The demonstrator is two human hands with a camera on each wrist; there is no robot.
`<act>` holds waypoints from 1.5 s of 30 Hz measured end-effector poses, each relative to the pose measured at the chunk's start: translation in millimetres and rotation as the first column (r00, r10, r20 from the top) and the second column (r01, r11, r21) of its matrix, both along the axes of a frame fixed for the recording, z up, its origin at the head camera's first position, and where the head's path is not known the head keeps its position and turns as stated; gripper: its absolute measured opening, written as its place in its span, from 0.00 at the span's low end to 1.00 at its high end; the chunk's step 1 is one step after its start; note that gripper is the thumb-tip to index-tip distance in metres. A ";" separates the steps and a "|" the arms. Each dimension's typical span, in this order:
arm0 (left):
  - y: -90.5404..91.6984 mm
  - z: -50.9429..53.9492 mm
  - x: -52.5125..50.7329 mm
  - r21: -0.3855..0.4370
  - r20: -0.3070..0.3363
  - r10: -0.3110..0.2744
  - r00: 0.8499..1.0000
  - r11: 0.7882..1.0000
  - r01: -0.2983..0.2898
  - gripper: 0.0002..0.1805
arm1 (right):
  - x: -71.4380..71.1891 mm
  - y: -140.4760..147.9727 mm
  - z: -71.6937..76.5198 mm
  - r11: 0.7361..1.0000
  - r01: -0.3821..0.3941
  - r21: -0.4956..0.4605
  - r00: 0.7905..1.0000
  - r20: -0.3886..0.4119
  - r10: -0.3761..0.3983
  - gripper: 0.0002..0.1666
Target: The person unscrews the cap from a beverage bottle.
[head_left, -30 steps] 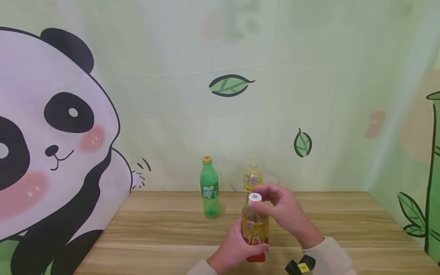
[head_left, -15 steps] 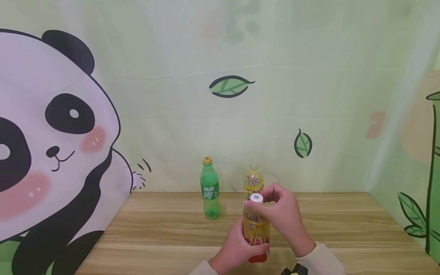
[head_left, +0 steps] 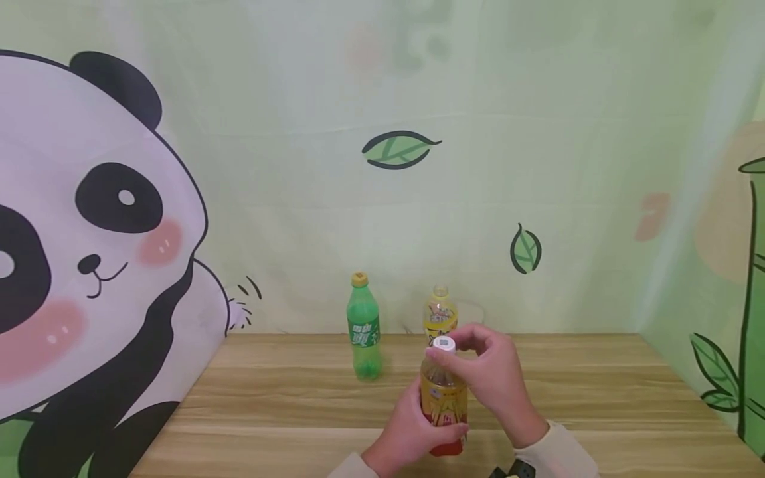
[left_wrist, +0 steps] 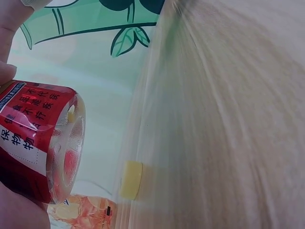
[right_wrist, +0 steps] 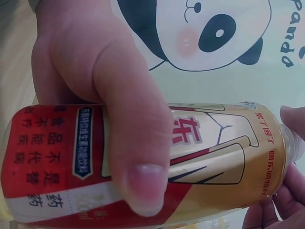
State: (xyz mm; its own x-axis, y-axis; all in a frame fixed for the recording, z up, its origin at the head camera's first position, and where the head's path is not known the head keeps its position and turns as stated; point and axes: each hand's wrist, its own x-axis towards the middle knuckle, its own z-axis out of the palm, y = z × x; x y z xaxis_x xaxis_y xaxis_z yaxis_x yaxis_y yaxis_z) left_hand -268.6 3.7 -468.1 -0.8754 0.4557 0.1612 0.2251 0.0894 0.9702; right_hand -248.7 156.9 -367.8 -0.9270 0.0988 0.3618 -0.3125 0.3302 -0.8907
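Nearest of all, a pale sleeve (head_left: pixel 558 448) and a black wrist device (head_left: pixel 518 470) come in at the bottom edge, cut off by it. Just past them, here's the left hand (head_left: pixel 406 428), fingers curled round the lower body of a red-and-gold bottle (head_left: pixel 444 401), thumb lying across the front. Up top, the right hand (head_left: pixel 496 372) pinches the white cap (head_left: pixel 443 344) between thumb and fingers. The bottle is upright, over the near part of the bench, and from the left wrist its underside shows, clear of the surface.

And what a bench (head_left: pixel 287 405): light wood grain, streaks running side to side, stretching back to the wall cloth. The left wrist also catches a small yellow piece (left_wrist: pixel 131 180) on it; exactly what it is, I can't tell. Farther back on the left stands a green bottle (head_left: pixel 363 325), yellow cap (head_left: pixel 359 279) on, upright and well apart from the hands. Beyond the right hand there's a clear bottle with a yellow label (head_left: pixel 440 318), its lower part hidden.

Then the backdrop (head_left: pixel 299 186), pale green cloth, faintly creased, closing in the back and both sides: a huge cartoon panda (head_left: pixel 119 265) fills the left, printed leaves (head_left: pixel 399 150) dot the middle, and green bamboo (head_left: pixel 756 299) rises far right.
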 end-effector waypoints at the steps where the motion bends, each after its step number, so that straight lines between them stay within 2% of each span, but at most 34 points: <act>1: -0.3 -0.1 -0.1 0.000 0.002 0.000 1.000 1.000 0.000 0.35 | 0.0 0.0 -0.2 1.000 -0.001 0.002 1.000 0.001 0.001 0.19; 7: -1.3 -1.7 -0.9 0.001 -0.006 0.000 1.000 1.000 0.000 0.34 | -0.2 -0.1 -2.1 0.999 -0.043 -0.020 0.999 -0.010 0.042 0.15; 13: -2.1 -3.2 -1.5 0.012 -0.015 -0.008 1.000 1.000 0.008 0.34 | -1.3 0.1 -4.1 0.991 -0.127 -0.041 0.991 -0.053 0.125 0.11; 18: -2.1 -3.3 -0.7 0.013 -0.045 -0.004 0.999 1.000 0.005 0.33 | -2.2 1.0 -5.4 0.978 -0.200 -0.054 0.977 -0.089 0.195 0.12; 22: -2.0 -3.2 -0.8 0.014 -0.050 -0.004 0.999 1.000 0.004 0.33 | -1.9 0.9 -5.9 0.976 -0.213 -0.048 0.975 -0.077 0.209 0.13; 26: -3.1 -3.5 -1.7 0.017 -0.028 -0.004 1.000 1.000 0.004 0.34 | 0.2 0.5 -4.7 0.984 -0.176 -0.013 0.983 -0.048 0.175 0.18; 30: -4.0 -2.3 -1.5 0.016 -0.017 -0.004 1.000 1.000 0.004 0.34 | 1.9 0.5 -2.0 0.996 -0.088 0.005 0.996 -0.002 0.088 0.27; 36: -2.5 -1.6 -1.0 -0.004 -0.014 -0.001 1.000 1.000 0.001 0.35 | 0.3 -0.2 -1.9 0.999 0.029 -0.026 1.000 -0.007 -0.030 0.27; 45: -0.7 -5.8 -0.8 0.023 -0.023 -0.016 1.000 1.000 0.016 0.36 | 1.0 -3.2 -2.9 0.997 0.043 -0.061 0.998 -0.045 -0.046 0.26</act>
